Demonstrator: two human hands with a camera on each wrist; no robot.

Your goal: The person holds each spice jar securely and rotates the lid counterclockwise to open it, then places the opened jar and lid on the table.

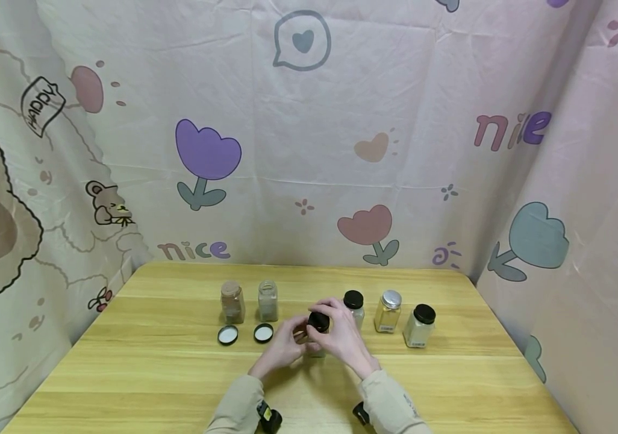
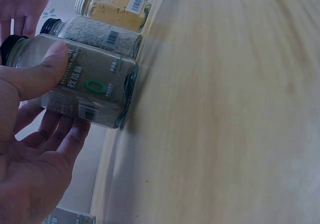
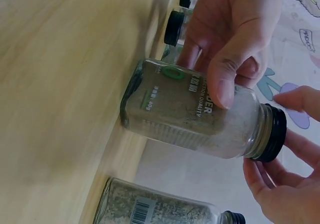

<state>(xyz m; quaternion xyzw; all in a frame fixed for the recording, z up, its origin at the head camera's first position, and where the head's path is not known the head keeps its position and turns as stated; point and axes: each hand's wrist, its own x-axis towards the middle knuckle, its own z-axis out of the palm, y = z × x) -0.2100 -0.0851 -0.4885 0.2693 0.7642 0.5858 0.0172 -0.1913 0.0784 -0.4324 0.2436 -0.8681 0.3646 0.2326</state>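
Observation:
A glass spice jar [image 3: 190, 109] of grey-brown powder, with a green mark on its label, stands upright in front of me. My left hand [image 1: 286, 345] grips the jar's body, its thumb lying across the label in the left wrist view. From above, my right hand [image 1: 341, 333] holds the jar's black lid [image 1: 318, 321] between thumb and fingers. The lid sits on the jar's neck in the right wrist view. Left of the hands, a brown-filled jar [image 1: 232, 304] and a greyish jar [image 1: 268, 301] stand without black lids.
Two black-rimmed lids [image 1: 227, 335] lie white side up before the left jars. To the right stand a black-lidded jar [image 1: 355, 300], a silver-lidded yellow jar [image 1: 387, 314] and another black-lidded jar [image 1: 419, 328]. A patterned curtain [image 1: 298, 150] hangs behind the wooden table [image 1: 141, 361].

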